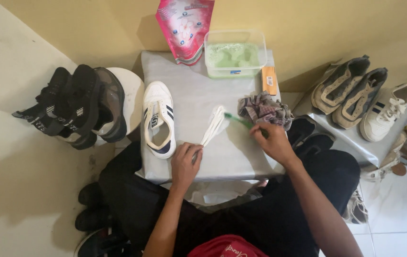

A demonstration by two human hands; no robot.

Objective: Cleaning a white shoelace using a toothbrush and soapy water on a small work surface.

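While my left hand (186,163) pins the near end of the flat white shoelaces (214,125) on the grey covered table (189,95), my right hand (274,141), closed on the green-handled brush (239,120), should stroke lightly away from the pinned end, keeping the laces taut.

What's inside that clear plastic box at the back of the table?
The clear plastic box holds pale green stuff, maybe soapy or powdery. Whether it is liquid or powder cannot be told, and anything beneath the green layer is hidden.

left hand (186,162) pins white laces (214,124) | right hand (272,140) holds green brush (238,119)
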